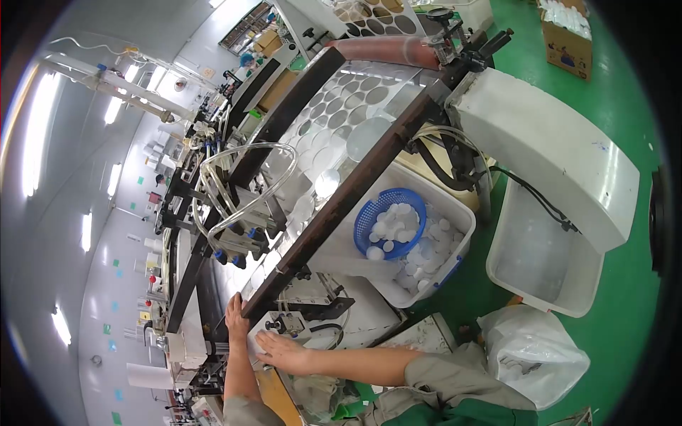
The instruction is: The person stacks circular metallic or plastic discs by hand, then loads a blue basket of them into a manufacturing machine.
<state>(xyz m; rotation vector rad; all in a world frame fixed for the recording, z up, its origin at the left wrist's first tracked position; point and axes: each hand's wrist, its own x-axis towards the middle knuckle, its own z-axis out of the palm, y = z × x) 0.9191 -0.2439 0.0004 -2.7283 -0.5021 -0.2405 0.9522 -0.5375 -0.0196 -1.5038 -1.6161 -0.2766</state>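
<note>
My left hand [236,321] is at the near end of the long dark rail [312,238], its fingers stretched out beside the machine's bright surface. Nothing shows in its grasp. To its right, my right hand [284,353] lies flat with fingers spread on a pale surface, just below a small metal box with knobs [285,324]. Above my hands, clear hoses and blue-tipped fittings [231,257] hang over the machine bed. A sheet with rows of round cut-outs [341,106] runs along the bed farther up.
Right of the rail, a white bin [465,245] holds a blue basket [361,220] and many white discs. Beyond are another white bin [543,266], a curved white machine cover [554,153] and a plastic bag [540,355]. A cardboard box [568,53] stands on the green floor.
</note>
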